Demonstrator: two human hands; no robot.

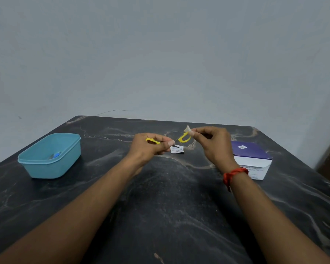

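**Head view: swabbing the scissors handle**

I noted the left hand (pixel 151 149) gripping one handle of the yellow scissors (pixel 183 141), to steady them, I judged. The right hand (pixel 215 145) pinched a white swab (pixel 187 129) against the other handle. A torn sachet (pixel 177 149) lay below, between the hands. The blue tub (pixel 51 166) sat well left, the box (pixel 251 155) just right, with open table (pixel 170 206) nearer me.

Scissors (pixel 184 138) (yellow handles) are partly hidden by fingers (pixel 168 143)

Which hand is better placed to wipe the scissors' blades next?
The right hand: it pinches the white swab at one yellow handle of the scissors. The left hand is busy gripping the other handle.
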